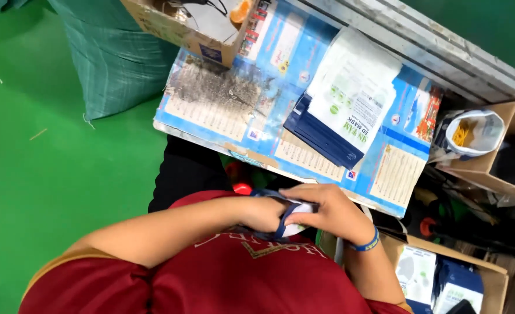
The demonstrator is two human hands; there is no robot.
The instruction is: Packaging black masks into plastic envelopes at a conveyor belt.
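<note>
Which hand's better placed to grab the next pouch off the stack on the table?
Right, probably. Both hands hold a pouch at the chest, but the right hand sits closer to the stack of pouches; the left hand would have to cross over.

Brightness: you work in bright, even overhead light, colours vivid
Shadows: soft, dark only under the table (385,203) edge and in the clutter at your right
Glare: a mild sheen on the glossy white packets (353,96)
Sharpness: slightly soft overall; your hands are faintly smeared
Edges: the view is tilted, with slight wide-angle stretching towards the corners
</note>
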